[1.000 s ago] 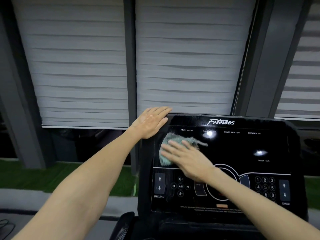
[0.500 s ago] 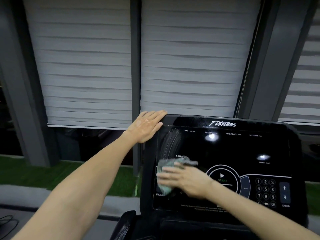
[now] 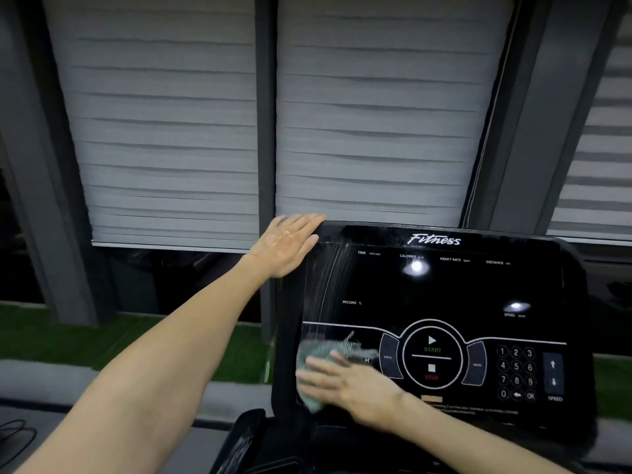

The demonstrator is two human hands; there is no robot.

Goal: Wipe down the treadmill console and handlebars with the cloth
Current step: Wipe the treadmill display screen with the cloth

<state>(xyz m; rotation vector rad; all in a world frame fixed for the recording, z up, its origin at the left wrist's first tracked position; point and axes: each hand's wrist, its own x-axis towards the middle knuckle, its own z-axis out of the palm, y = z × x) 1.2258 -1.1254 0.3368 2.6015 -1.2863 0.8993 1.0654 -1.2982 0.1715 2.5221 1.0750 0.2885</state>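
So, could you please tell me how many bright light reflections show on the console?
2. One reflection sits under the CALORIES label near the top; the other is above the SPEED label at right. The right hand may hide more.

Crumpled teal cloth (image 3: 323, 354) lies against the lower-left corner of the glossy black console (image 3: 427, 292). Wet streaks mark its left side.
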